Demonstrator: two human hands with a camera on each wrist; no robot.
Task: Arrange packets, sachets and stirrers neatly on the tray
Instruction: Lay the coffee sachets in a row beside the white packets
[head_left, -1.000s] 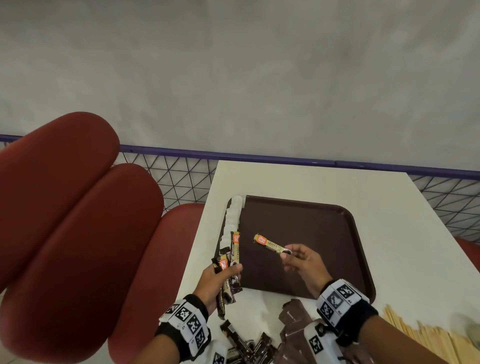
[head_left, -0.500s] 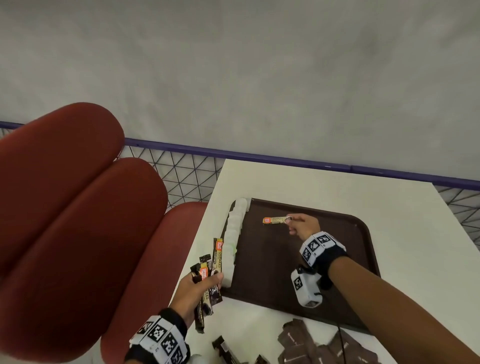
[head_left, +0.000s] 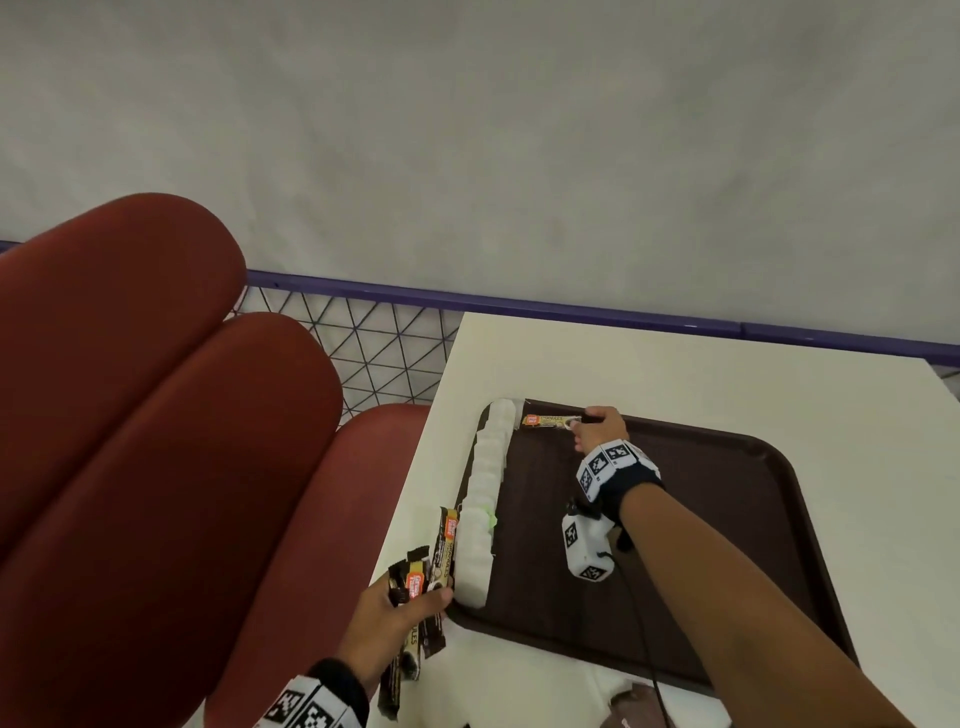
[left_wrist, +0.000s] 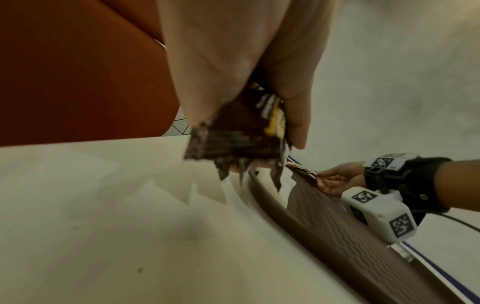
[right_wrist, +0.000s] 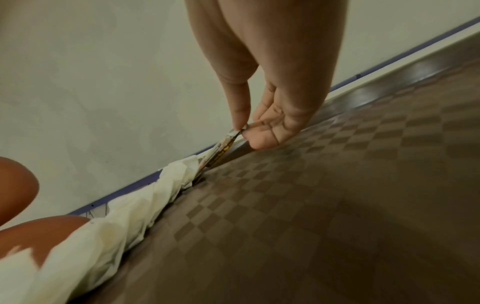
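Observation:
A dark brown tray (head_left: 727, 545) lies on the white table (head_left: 675, 374). A row of white packets (head_left: 480, 499) runs along the tray's left rim. My right hand (head_left: 597, 431) pinches the end of a gold and orange stick sachet (head_left: 545, 421) at the tray's far left corner, its other end against the white packets (right_wrist: 135, 207). In the right wrist view thumb and forefinger hold the sachet (right_wrist: 221, 150) low over the tray (right_wrist: 337, 205). My left hand (head_left: 395, 613) grips a bunch of brown stick sachets (head_left: 431, 566) at the tray's near left corner.
A red padded bench (head_left: 156, 467) stands left of the table. A purple rail (head_left: 571, 309) with black mesh runs behind, below a grey wall. Some dark brown packets (head_left: 639, 706) lie on the table near the front edge.
My right hand has carried the single sachet from the tray's middle out to its far left corner and lowered it there. My left hand with its bunch has stayed at the near left corner.

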